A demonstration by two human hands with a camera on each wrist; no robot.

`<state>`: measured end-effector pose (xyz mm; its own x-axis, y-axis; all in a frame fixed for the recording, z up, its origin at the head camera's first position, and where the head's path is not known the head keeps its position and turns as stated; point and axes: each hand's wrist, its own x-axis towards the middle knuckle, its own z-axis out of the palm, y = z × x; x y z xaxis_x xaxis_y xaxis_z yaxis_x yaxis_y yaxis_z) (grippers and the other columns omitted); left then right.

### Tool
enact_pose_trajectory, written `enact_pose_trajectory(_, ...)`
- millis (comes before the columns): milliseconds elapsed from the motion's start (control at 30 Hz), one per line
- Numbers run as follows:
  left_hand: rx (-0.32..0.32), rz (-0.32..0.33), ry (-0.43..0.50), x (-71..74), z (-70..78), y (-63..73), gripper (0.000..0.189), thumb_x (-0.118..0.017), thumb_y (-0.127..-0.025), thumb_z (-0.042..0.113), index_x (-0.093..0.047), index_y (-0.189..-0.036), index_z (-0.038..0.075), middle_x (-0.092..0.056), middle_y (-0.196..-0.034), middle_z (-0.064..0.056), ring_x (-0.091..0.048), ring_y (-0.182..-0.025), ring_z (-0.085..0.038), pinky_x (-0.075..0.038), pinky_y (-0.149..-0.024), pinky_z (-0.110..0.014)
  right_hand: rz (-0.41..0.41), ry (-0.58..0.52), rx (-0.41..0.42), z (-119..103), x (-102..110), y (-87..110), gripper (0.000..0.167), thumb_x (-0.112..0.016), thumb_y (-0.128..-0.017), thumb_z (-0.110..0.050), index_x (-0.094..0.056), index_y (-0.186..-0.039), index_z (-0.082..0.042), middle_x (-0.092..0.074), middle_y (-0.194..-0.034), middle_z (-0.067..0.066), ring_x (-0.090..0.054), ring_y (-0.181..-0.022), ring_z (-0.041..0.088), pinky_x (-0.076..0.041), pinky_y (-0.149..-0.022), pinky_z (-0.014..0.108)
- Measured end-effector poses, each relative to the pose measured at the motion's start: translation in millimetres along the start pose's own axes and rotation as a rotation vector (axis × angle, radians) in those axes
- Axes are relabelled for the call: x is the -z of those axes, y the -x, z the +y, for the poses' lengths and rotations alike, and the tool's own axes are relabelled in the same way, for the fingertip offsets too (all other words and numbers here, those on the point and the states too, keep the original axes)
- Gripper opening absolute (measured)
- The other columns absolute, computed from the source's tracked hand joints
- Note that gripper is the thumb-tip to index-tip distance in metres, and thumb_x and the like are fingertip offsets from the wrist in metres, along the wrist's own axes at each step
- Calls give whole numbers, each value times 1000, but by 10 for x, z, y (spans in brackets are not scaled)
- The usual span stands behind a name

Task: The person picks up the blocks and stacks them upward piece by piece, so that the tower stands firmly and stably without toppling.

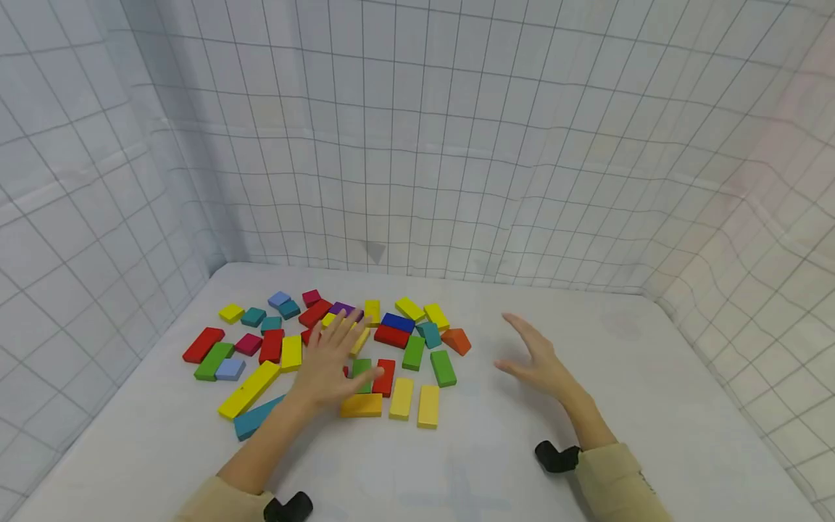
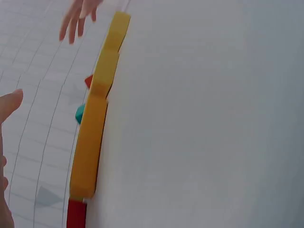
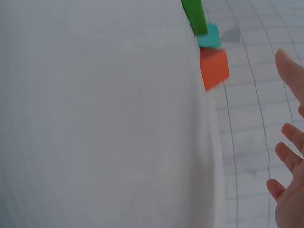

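Many coloured blocks lie spread over the left half of the white table. My left hand, fingers spread, is over the middle of them and hides some. Around its thumb are a red block, a green block and an orange-yellow block, the last also in the left wrist view. Two pale yellow blocks stand side by side just right of these. To the right of the blocks, my right hand is held with thumb and fingers apart, nothing between them. Nearest to it is an orange block.
A long yellow block and a blue block lie by the left forearm. Bare white tabletop extends on the right. White grid-patterned cloth encloses the table at the back and both sides.
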<state>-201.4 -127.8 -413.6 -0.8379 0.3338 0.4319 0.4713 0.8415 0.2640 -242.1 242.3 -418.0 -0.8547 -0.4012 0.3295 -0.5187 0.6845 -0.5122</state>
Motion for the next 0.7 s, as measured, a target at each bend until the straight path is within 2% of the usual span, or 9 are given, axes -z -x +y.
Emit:
enact_pose_trajectory(133, -94, -45, 147, -169, 208, 33, 81, -64, -73, 52, -36, -140, 16, -30, -147, -5, -23, -134, -30, -13, -104, -62, -109, -183, 47, -108, -239, -56, 79, -72, -78, -29, -29, -143, -14, -35, -143, 8, -34, -127, 30, -31, -99, 55)
enact_pose_trajectory(233, -130, -99, 252, -284, 328, 57, 80, -66, -72, 52, -38, -139, 18, -34, -145, -2, -26, -133, -27, -12, -104, -61, -182, -251, 57, -161, -379, -101, 79, -73, -78, -29, -30, -143, -15, -37, -142, 6, -38, -123, 28, -35, -96, 52)
enact_pose_trajectory(300, -151, -139, 284, -356, 381, 67, 78, -66, -72, 52, -39, -138, 19, -37, -143, -2, -28, -133, -25, -12, -105, -60, -217, -274, 54, -191, -443, -124, 78, -73, -77, -29, -32, -142, -15, -37, -142, 4, -39, -123, 25, -36, -95, 50)
enact_pose_trajectory(467, -187, -216, 269, -480, 450, 86, 73, -62, -74, 56, -41, -136, 23, -41, -139, 2, -31, -130, -21, -14, -105, -59, -274, -302, 66, -221, -552, -172, 76, -74, -76, -29, -36, -140, -15, -40, -139, 0, -38, -123, 21, -35, -97, 47)
enact_pose_trajectory(700, -245, -264, 222, -511, 484, 85, 64, -62, -76, 53, -47, -131, 23, -46, -133, 4, -34, -127, -18, -12, -107, -55, -304, -291, 51, -209, -627, -206, 72, -74, -77, -30, -38, -138, -18, -42, -137, -2, -36, -127, 20, -29, -104, 47)
